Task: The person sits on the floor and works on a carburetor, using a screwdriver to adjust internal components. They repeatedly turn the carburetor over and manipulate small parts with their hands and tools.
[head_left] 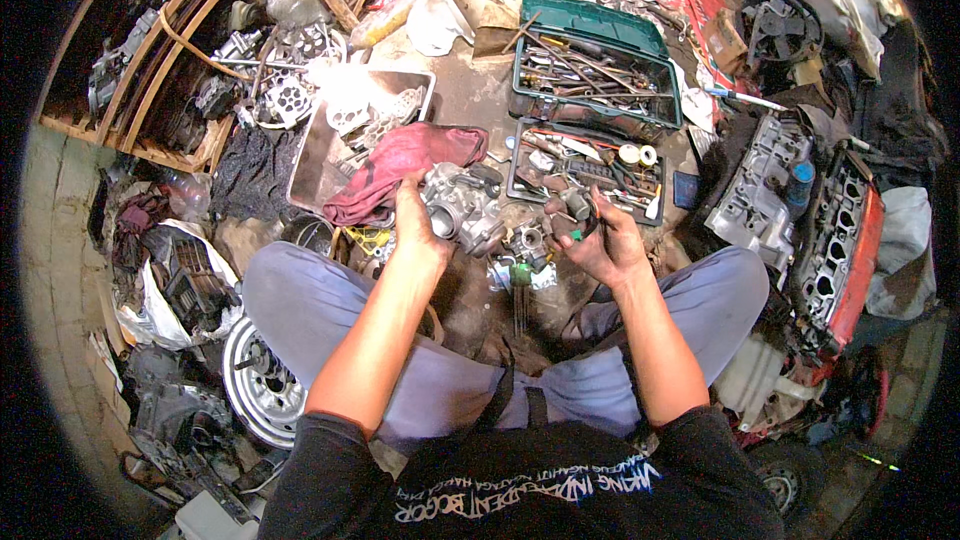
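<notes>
My left hand (415,225) grips a grey metal carburettor body (462,208) and holds it above the ground between my knees. My right hand (600,240) holds a small dark part with a thin black ring or wire (583,215) at its fingertips, just right of the carburettor. Below the two hands, a second small metal assembly (527,240) and a green-handled tool (521,275) lie on the ground. A pink-red rag (400,165) lies just beyond my left hand, draped over the edge of a metal tray (320,155).
A green tool case (597,65) full of tools stands open ahead, with a black organiser tray (585,165) in front of it. Engine cylinder heads (800,210) lie at the right, a wheel rim (262,385) at lower left, and a wooden crate (150,70) at far left.
</notes>
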Available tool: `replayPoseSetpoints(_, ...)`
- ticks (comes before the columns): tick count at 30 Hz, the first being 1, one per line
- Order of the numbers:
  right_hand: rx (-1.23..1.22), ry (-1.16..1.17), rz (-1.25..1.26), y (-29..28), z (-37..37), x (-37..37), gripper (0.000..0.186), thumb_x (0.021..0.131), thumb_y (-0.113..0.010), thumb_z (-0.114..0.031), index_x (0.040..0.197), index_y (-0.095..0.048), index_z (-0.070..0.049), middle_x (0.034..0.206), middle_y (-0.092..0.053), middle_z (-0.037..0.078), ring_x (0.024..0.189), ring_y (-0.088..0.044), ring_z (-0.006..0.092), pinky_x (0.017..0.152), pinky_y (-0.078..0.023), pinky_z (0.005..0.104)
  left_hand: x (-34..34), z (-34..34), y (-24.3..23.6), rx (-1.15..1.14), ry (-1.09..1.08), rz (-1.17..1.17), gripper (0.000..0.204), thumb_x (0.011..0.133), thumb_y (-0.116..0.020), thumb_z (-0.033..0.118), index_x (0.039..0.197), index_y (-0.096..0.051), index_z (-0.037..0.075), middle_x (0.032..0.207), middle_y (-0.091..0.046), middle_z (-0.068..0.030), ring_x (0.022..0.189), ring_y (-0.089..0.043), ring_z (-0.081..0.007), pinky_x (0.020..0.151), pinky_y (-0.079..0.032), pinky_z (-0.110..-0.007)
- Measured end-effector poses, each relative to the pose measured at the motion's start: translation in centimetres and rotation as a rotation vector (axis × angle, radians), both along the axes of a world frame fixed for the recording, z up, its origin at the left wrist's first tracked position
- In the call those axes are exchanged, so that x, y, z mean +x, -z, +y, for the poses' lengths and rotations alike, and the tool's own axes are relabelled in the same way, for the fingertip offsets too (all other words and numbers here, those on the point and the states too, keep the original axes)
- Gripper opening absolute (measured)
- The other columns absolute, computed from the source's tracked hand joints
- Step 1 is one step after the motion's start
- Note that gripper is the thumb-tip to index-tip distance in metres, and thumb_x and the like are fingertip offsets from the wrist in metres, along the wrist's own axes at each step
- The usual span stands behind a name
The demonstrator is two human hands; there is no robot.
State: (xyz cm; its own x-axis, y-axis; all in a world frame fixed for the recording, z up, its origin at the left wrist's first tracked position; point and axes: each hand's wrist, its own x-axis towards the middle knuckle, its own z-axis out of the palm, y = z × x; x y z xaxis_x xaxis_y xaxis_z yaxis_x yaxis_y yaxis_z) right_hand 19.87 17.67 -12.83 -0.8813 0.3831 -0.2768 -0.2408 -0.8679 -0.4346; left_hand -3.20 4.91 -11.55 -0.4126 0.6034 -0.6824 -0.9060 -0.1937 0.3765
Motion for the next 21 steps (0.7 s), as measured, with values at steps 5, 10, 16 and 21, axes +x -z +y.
replayPoseSetpoints(5, 0.058, -0.028, -0.004, -1.3, -0.1, -0.3, 0.070, 0.094, -0.069, -0.041, 0.151, -0.043, -0.009, 0.119, -0.068, 0.015, 0.101, -0.065, 0.0200, 0.074, -0.051, 0.0317, 0.0, 0.6, 1.8, 0.022, 0.002, -0.010, 0.029, 0.097, -0.047, 0.029, 0.104, -0.065, 0.007, 0.097, -0.071, -0.0114, 0.089, -0.070, -0.0291, 0.084, -0.058, -0.048)
replayPoseSetpoints(10, 0.276, 0.013, -0.040, -2.4, -0.6, -0.3, 0.089, 0.087, -0.080, -0.034, 0.158, -0.030, -0.013, 0.124, -0.065, 0.019, 0.105, -0.065, 0.0180, 0.079, -0.052, 0.0306, 0.6, 0.9, 0.8, -0.002, 0.025, -0.020, 0.028, 0.097, -0.047, 0.029, 0.104, -0.064, 0.007, 0.097, -0.070, -0.0117, 0.088, -0.069, -0.0290, 0.084, -0.058, -0.048)
replayPoseSetpoints(16, 0.465, -0.010, -0.171, -3.6, -1.0, -0.4, 0.099, 0.080, -0.085, -0.017, 0.160, -0.027, -0.016, 0.129, -0.062, 0.021, 0.102, -0.065, 0.0174, 0.089, -0.052, 0.0316, 0.9, 1.2, 0.7, -0.006, 0.026, 0.014, 0.027, 0.097, -0.048, 0.028, 0.105, -0.063, 0.006, 0.098, -0.069, -0.0123, 0.089, -0.069, -0.0295, 0.084, -0.058, -0.048)
replayPoseSetpoints(21, 0.472, -0.027, -0.208, -3.6, -1.1, -0.6, 0.100, 0.078, -0.084, -0.009, 0.160, -0.027, -0.017, 0.129, -0.063, 0.020, 0.099, -0.064, 0.0175, 0.086, -0.052, 0.0307, 0.4, 1.2, 2.2, 0.030, 0.008, 0.008, 0.028, 0.096, -0.047, 0.026, 0.104, -0.063, 0.005, 0.098, -0.069, -0.0128, 0.090, -0.069, -0.0299, 0.084, -0.058, -0.049)
